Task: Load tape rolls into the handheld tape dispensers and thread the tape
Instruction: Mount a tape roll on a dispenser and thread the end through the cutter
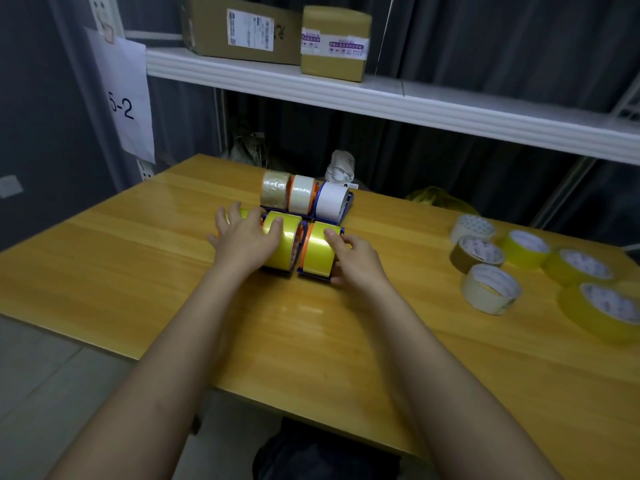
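Note:
Two rows of loaded tape dispensers stand mid-table. The back row holds a clear-tan roll (275, 192), a cream roll (302, 195) and a white roll (331, 203). The front row holds yellow rolls. My left hand (242, 237) lies spread over the leftmost yellow roll (243, 213), which is mostly hidden, with its thumb on the middle yellow roll (285, 242). My right hand (353, 258) grips the right yellow dispenser (317, 252) from its right side, forefinger on top of the roll and thumb low at its near end.
Several loose tape rolls lie at the table's right: white (472, 228), brown (476, 254), cream (490, 287) and yellow (526, 247). A white shelf (381, 98) with cardboard boxes (242, 29) hangs over the table's far edge. The near table edge (242, 386) runs diagonally.

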Tool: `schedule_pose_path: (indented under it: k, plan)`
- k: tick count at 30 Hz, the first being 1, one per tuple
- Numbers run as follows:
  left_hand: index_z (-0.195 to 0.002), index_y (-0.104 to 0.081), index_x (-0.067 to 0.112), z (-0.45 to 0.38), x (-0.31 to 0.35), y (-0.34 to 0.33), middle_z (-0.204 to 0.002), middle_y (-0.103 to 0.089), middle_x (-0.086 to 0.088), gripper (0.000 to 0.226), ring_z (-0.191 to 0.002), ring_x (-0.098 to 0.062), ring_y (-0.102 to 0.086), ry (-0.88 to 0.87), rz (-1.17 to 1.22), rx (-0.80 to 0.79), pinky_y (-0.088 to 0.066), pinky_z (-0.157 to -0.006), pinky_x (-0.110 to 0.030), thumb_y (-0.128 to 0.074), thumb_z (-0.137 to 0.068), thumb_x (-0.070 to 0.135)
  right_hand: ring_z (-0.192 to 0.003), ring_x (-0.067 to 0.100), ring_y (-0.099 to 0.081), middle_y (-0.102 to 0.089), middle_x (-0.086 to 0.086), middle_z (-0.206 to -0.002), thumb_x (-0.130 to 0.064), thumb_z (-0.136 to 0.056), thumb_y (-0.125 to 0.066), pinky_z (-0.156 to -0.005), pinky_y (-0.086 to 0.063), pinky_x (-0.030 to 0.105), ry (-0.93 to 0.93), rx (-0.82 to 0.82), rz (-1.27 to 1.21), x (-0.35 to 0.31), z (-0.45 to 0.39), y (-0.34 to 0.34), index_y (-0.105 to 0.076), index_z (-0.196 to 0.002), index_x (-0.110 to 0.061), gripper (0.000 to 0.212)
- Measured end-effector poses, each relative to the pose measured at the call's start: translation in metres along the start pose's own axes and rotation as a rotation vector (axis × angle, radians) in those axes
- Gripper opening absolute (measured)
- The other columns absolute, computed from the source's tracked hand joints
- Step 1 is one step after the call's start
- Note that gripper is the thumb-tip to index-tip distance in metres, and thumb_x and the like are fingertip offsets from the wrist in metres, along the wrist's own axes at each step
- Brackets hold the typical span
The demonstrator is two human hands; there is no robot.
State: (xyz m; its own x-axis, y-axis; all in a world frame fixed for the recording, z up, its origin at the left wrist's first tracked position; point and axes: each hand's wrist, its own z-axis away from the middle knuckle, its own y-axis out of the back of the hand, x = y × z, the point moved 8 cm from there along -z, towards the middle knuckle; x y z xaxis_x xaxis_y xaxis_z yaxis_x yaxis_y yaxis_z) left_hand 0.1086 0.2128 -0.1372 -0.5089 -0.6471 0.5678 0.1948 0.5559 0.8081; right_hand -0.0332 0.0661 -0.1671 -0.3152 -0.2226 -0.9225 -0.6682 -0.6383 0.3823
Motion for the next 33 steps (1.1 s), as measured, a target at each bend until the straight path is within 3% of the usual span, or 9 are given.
schedule_pose_path:
  k: [3, 5, 9, 13, 16, 20, 25, 29, 33]
  plan:
    - [-0.139, -0.040, 0.024, 0.000, 0.000, -0.001, -0.158, -0.007, -0.010, 0.053, -0.144, -0.031, 0.010, 0.014, -0.029, -0.014, 0.002, -0.111, -0.062, -0.035, -0.095, 0.052, -0.106, 0.026, -0.062, -0.061, 0.007, -0.123, -0.065, -0.088, -0.048, -0.084, -0.056, 0.046, 0.048, 0.003, 0.102, -0.001, 0.004, 0.002, -0.053, -0.132, -0.013, 0.068]
    - [-0.142, -0.037, 0.024, 0.001, 0.002, -0.001, -0.158, -0.006, -0.010, 0.053, -0.145, -0.031, 0.011, 0.007, -0.050, -0.014, 0.006, -0.111, -0.061, -0.033, -0.096, 0.050, -0.107, 0.027, -0.062, -0.063, 0.008, -0.122, -0.069, -0.085, -0.047, -0.090, -0.053, 0.048, 0.049, -0.004, 0.118, 0.002, 0.006, 0.004, -0.055, -0.130, -0.014, 0.071]
    - [-0.141, -0.037, 0.023, 0.003, 0.016, 0.001, -0.157, -0.012, -0.011, 0.048, -0.145, -0.028, 0.007, -0.057, -0.058, 0.040, 0.009, -0.113, -0.057, -0.031, -0.098, 0.043, -0.101, 0.025, -0.062, -0.066, 0.005, -0.113, -0.066, -0.089, -0.043, -0.082, -0.049, 0.035, 0.084, 0.005, 0.156, 0.005, 0.006, 0.013, -0.060, -0.121, -0.014, 0.063]
    - [-0.131, -0.049, 0.020, 0.003, 0.047, 0.005, -0.151, -0.029, -0.008, 0.038, -0.144, -0.024, -0.009, -0.159, -0.023, 0.090, 0.004, -0.114, -0.053, -0.037, -0.099, 0.035, -0.089, 0.020, -0.064, -0.068, 0.002, -0.094, -0.055, -0.095, -0.045, -0.077, -0.051, 0.036, 0.157, 0.090, 0.150, -0.005, 0.004, 0.032, -0.066, -0.107, -0.014, 0.048]
    - [-0.126, -0.056, 0.021, -0.007, 0.078, 0.005, -0.141, -0.044, -0.008, 0.035, -0.136, -0.026, -0.027, -0.229, -0.055, 0.064, -0.016, -0.112, -0.046, -0.041, -0.096, 0.032, -0.088, 0.016, -0.061, -0.068, 0.000, -0.093, -0.034, -0.097, -0.052, -0.072, -0.046, 0.029, 0.237, 0.149, 0.245, -0.021, -0.003, 0.049, -0.069, -0.104, -0.013, 0.028]
    - [-0.127, -0.055, 0.014, -0.033, 0.122, -0.010, -0.127, -0.055, -0.014, 0.037, -0.118, -0.031, -0.048, -0.298, -0.023, -0.096, -0.040, -0.092, -0.039, -0.045, -0.096, 0.033, -0.100, 0.016, -0.060, -0.068, 0.000, -0.107, -0.021, -0.095, -0.053, -0.083, -0.049, 0.031, 0.271, 0.177, 0.364, -0.036, -0.024, 0.068, -0.068, -0.110, -0.016, 0.022]
    - [-0.127, -0.051, 0.003, -0.070, 0.150, -0.048, -0.131, -0.051, -0.016, 0.046, -0.118, -0.030, -0.049, -0.310, -0.285, -0.260, -0.039, -0.088, -0.034, -0.048, -0.097, 0.037, -0.100, 0.016, -0.059, -0.067, 0.000, -0.110, -0.018, -0.096, -0.050, -0.080, -0.049, 0.031, 0.274, 0.163, 0.473, -0.042, -0.051, 0.084, -0.068, -0.111, -0.018, 0.023]
    - [-0.122, -0.051, 0.005, -0.104, 0.151, -0.071, -0.126, -0.052, -0.016, 0.050, -0.117, -0.031, -0.045, -0.313, -0.531, -0.285, -0.034, -0.094, -0.034, -0.045, -0.095, 0.048, -0.103, 0.017, -0.059, -0.065, 0.000, -0.113, -0.019, -0.096, -0.050, -0.084, -0.051, 0.033, 0.262, 0.135, 0.528, -0.040, -0.074, 0.092, -0.068, -0.110, -0.019, 0.023]
    - [-0.125, -0.049, 0.007, -0.127, 0.152, -0.085, -0.127, -0.051, -0.016, 0.057, -0.118, -0.031, -0.042, -0.307, -0.628, -0.280, -0.032, -0.097, -0.035, -0.043, -0.093, 0.055, -0.107, 0.016, -0.058, -0.064, 0.001, -0.116, -0.019, -0.096, -0.050, -0.085, -0.049, 0.031, 0.250, 0.114, 0.560, -0.037, -0.094, 0.099, -0.068, -0.110, -0.018, 0.022]
